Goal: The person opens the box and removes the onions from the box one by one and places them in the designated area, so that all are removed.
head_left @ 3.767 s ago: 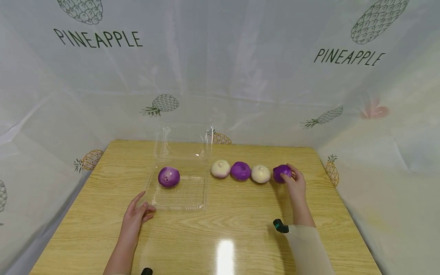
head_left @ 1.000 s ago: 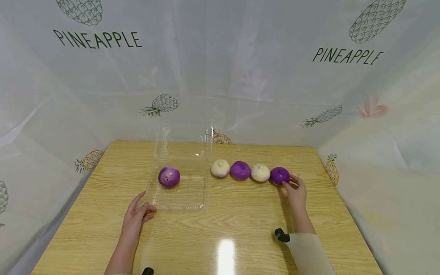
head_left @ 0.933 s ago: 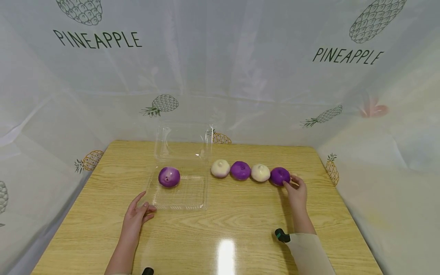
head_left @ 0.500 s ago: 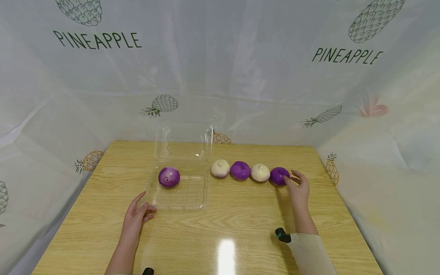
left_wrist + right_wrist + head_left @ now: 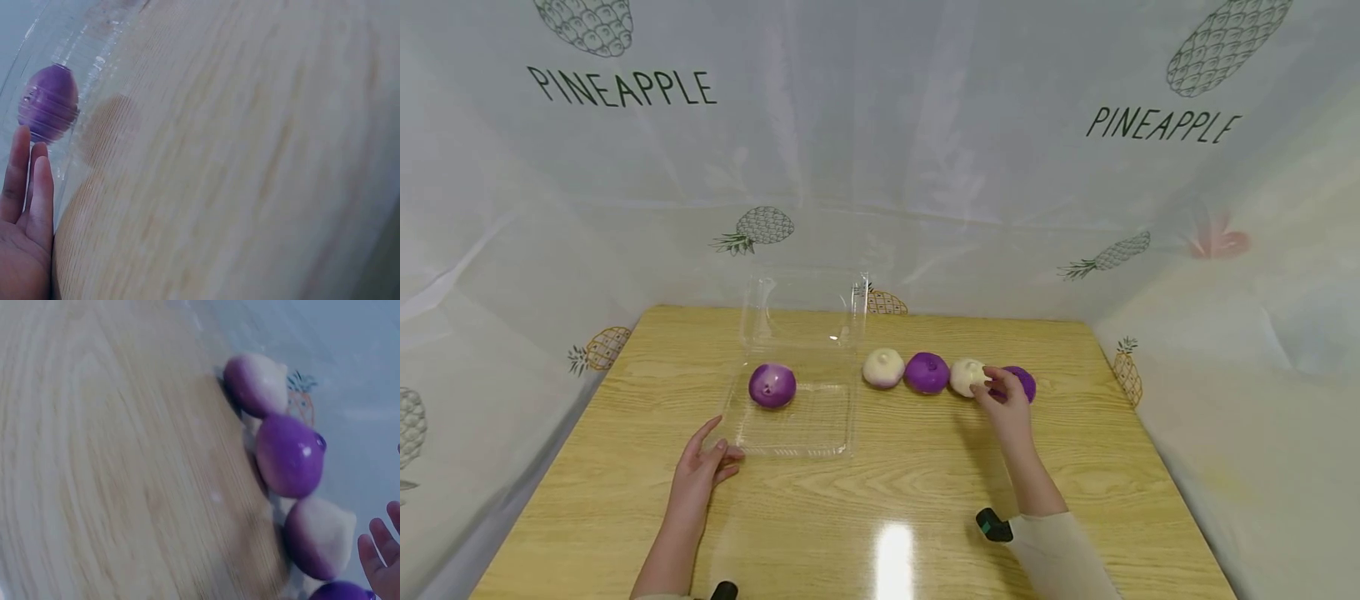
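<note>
My left hand [image 5: 695, 475] rests at the left front corner of an open clear plastic clamshell box [image 5: 795, 456], fingers extended against its side. Inside the box, at the back left, sits a purple onion [image 5: 772, 386], also seen through the wall in the left wrist view. To the right, a row of onions stands on the table: a whitish onion [image 5: 883, 368], a purple onion [image 5: 927, 373], a second whitish onion [image 5: 966, 377] and, at the end, another purple onion [image 5: 1027, 384]. My right hand [image 5: 1009, 408] hovers by the second whitish onion, fingers spread and apart from it in the right wrist view, partly hiding the end one.
The box's raised lid [image 5: 803, 308] leans at the back by the pineapple-printed cloth [image 5: 880, 167]. A wooden table [image 5: 805, 533] carries everything, with a bright reflection near its front. A black wrist camera [image 5: 994, 526] sits at the right sleeve.
The end purple onion was slid left against the row. My right hand has let go of it and moved left to the second whitish onion. My left hand has stayed at the box.
</note>
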A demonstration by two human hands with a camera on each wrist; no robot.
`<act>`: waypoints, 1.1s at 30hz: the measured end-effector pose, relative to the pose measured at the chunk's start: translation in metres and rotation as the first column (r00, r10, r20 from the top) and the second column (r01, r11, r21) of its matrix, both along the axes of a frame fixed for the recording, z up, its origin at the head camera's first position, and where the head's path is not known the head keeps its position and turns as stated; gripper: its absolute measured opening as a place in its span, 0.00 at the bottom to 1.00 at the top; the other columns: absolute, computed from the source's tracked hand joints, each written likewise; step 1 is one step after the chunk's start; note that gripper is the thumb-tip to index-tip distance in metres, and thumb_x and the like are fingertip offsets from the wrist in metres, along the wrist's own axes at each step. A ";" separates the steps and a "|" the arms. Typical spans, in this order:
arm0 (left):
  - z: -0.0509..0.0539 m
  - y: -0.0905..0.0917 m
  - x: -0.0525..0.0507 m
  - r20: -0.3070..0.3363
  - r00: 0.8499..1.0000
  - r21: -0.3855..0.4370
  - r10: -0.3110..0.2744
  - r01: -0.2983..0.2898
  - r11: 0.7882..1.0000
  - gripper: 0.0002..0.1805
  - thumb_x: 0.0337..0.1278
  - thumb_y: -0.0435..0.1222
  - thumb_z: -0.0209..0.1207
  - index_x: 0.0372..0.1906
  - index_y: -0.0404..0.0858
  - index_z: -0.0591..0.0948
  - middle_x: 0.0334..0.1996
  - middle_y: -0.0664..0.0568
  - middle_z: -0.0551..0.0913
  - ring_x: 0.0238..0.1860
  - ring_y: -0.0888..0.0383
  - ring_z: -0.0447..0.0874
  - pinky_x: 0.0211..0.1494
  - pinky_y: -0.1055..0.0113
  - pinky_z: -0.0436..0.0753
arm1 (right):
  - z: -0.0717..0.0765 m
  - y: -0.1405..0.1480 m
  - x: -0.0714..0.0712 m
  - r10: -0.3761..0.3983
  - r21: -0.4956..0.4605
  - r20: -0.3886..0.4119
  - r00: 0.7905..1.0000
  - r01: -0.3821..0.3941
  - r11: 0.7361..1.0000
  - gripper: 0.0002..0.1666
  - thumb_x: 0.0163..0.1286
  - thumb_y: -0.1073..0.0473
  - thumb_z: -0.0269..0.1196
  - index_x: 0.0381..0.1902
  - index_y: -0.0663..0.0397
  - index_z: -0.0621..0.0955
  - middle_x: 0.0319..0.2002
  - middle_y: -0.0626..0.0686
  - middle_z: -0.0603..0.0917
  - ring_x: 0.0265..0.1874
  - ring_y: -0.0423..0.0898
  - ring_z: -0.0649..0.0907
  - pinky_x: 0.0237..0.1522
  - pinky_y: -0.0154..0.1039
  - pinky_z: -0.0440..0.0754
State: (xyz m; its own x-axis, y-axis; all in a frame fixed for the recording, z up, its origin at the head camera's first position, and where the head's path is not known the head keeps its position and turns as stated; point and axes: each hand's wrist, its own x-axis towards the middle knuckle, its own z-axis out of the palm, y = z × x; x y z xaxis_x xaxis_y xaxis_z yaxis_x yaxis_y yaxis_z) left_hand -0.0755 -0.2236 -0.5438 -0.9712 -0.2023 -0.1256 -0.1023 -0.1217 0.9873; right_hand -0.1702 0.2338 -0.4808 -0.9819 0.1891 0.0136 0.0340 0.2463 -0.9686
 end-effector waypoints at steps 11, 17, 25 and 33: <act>-0.001 -0.001 -0.001 -0.016 1.000 -0.008 -0.011 0.011 1.000 0.30 0.73 0.42 0.52 0.74 0.40 0.59 0.34 0.55 0.86 0.40 0.59 0.84 0.45 0.68 0.84 | -0.003 -0.039 0.003 0.106 -0.012 0.003 0.994 -0.106 0.994 0.26 0.66 0.64 0.66 0.60 0.63 0.74 0.58 0.63 0.73 0.57 0.59 0.74 0.58 0.51 0.74; -0.001 -0.002 0.000 -0.019 1.000 -0.016 -0.013 0.013 1.000 0.30 0.73 0.42 0.51 0.74 0.40 0.59 0.35 0.54 0.86 0.40 0.59 0.84 0.45 0.68 0.84 | -0.006 -0.063 0.003 0.165 -0.009 -0.057 0.985 -0.166 0.986 0.26 0.63 0.64 0.68 0.58 0.64 0.76 0.56 0.62 0.74 0.56 0.60 0.74 0.56 0.50 0.74; 0.000 0.000 0.000 -0.016 1.000 0.000 -0.003 0.003 1.000 0.30 0.73 0.42 0.52 0.74 0.40 0.59 0.34 0.55 0.85 0.40 0.59 0.85 0.44 0.67 0.84 | -0.005 -0.092 0.004 0.242 -0.046 -0.076 0.967 -0.246 0.968 0.25 0.63 0.67 0.66 0.57 0.64 0.75 0.56 0.64 0.75 0.56 0.63 0.73 0.55 0.48 0.75; 0.001 0.000 0.000 -0.015 1.000 -0.007 -0.006 0.006 1.000 0.30 0.74 0.42 0.51 0.74 0.39 0.59 0.34 0.56 0.85 0.40 0.60 0.85 0.44 0.67 0.84 | 0.023 -0.127 0.014 0.306 -0.055 -0.118 0.945 -0.314 0.948 0.23 0.61 0.72 0.66 0.55 0.73 0.75 0.52 0.70 0.76 0.53 0.67 0.74 0.53 0.55 0.75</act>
